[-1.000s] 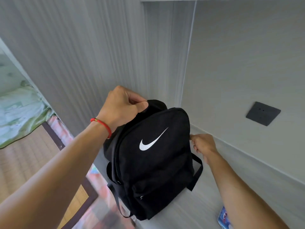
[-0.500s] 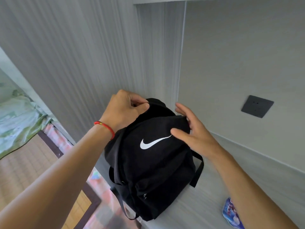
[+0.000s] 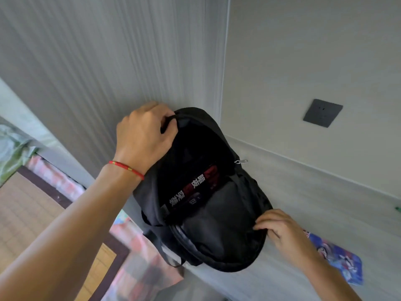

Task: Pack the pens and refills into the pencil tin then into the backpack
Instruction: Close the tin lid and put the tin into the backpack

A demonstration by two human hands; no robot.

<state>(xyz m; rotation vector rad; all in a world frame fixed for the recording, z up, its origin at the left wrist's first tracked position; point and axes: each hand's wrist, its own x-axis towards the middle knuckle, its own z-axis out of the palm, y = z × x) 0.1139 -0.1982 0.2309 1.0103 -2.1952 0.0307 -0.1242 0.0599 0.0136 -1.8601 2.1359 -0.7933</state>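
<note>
While two hands (image 3: 144, 135) (image 3: 284, 230) spread it, one backpack (image 3: 217, 224) gapes.

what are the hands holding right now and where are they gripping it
Both hold the backpack. The left hand pinches its top edge; the right hand grips the folded-down front flap at its lower right edge.

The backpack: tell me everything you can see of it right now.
The backpack is black, of soft fabric, and stands on the pale surface in the corner. Its main compartment is unzipped and gapes wide; a metal zip pull hangs at the right edge. Inside lies a dark flat item with red and white print. The left hand grips the top rim, the right hand holds the front flap down.
</note>
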